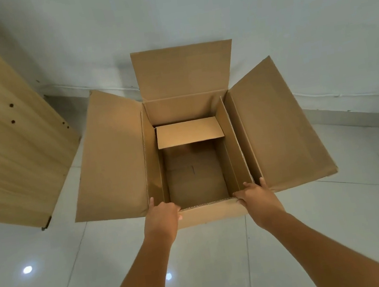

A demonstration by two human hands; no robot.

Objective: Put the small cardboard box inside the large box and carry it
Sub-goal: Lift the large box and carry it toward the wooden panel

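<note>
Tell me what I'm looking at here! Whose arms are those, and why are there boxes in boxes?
There is only one picture, taken by a camera worn on a person's head, so you see what they see as they look down. The two arms belong to that person. The left hand and the right hand each grip the near edge of a large box, whose flaps are spread open. Inside it sits a small box, also open, with one flap folded over its far end. Nothing else shows inside it. Below is a shiny white tiled floor; whether the large box rests on it or is lifted, I cannot tell. On the left stands a wooden panel.
</note>
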